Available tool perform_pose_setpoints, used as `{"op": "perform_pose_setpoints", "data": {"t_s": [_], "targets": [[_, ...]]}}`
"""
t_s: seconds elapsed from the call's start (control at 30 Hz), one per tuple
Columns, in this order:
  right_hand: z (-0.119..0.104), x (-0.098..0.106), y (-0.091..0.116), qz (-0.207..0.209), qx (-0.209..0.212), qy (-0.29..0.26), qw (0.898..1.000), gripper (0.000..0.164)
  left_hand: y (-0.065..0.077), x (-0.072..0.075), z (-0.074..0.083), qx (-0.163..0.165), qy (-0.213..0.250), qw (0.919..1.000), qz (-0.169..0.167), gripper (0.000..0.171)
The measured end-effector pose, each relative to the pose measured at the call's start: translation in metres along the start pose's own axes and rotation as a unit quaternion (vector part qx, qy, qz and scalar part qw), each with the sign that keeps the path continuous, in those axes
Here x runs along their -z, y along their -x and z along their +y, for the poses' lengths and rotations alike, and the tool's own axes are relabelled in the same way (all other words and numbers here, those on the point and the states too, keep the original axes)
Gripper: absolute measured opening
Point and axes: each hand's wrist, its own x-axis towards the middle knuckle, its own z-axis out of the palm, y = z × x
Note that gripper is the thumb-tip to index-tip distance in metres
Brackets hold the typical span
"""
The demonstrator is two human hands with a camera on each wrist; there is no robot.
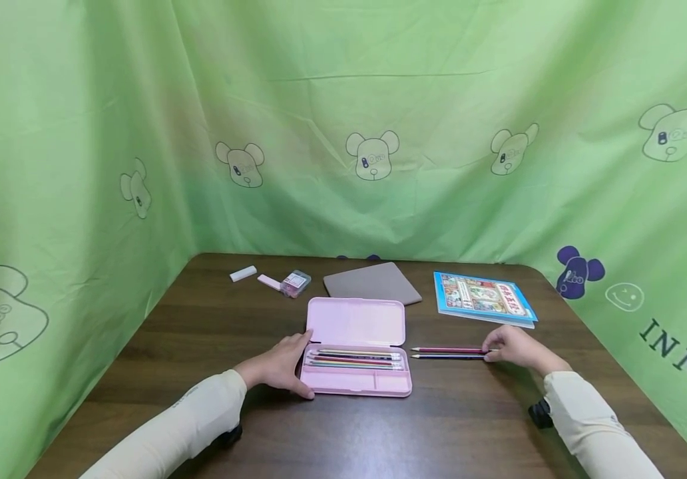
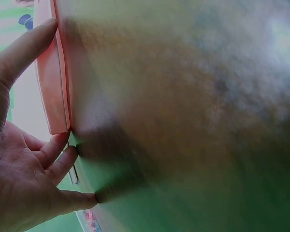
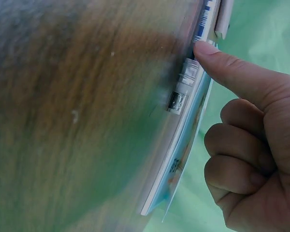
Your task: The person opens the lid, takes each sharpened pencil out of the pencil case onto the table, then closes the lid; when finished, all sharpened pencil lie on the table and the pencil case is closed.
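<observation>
An opened pink pencil case [image 1: 334,381] lies on the brown table, its lid folded back. Several pencils [image 1: 352,359] fill its upper compartment. My left hand [image 1: 280,364] spreads along the case's left side; in the left wrist view the thumb [image 2: 31,46] rests on its front edge. To the right of the case, a red pencil [image 1: 448,350] and a dark pencil [image 1: 448,356] lie side by side, tips toward the case. My right hand [image 1: 520,349] pinches them near their right ends. In the right wrist view its thumb [image 3: 222,60] presses at the pencils, the other fingers curled.
Behind the case lies a grey flat notebook [image 1: 373,283]. A blue-edged picture book [image 1: 484,297] is at the back right, close beyond my right hand. Back left are a small clear box [image 1: 295,283], a pink strip [image 1: 269,282] and a white block [image 1: 243,273]. Green cloth [image 1: 319,213] surrounds the table.
</observation>
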Motion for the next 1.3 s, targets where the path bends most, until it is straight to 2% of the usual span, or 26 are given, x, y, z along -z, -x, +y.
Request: {"op": "perform_pose_setpoints", "data": {"t_s": [0.27,0.57,0.73,0.93,1.3], "targets": [[-0.008,0.0,-0.003,0.015,-0.011,-0.011,1.0,0.012,-0.001,0.001,0.001,0.004,-0.002,1.0,-0.001,0.117],[-0.026,-0.005,-0.013,0.013,0.008,-0.019,1.0,0.019,-0.004,0.0,0.003,-0.005,-0.002,1.0,-0.002,0.116],[-0.032,-0.01,-0.021,0.006,0.017,-0.027,0.999,0.021,-0.004,0.001,0.004,-0.007,-0.002,1.0,-0.002,0.116],[-0.039,-0.016,-0.034,-0.001,0.03,-0.031,0.999,0.024,-0.002,0.001,0.004,0.005,0.001,1.0,-0.007,0.116],[-0.071,-0.032,-0.061,-0.017,0.063,-0.042,0.997,0.021,0.001,-0.001,0.003,0.006,0.001,1.0,-0.003,0.116]]}}
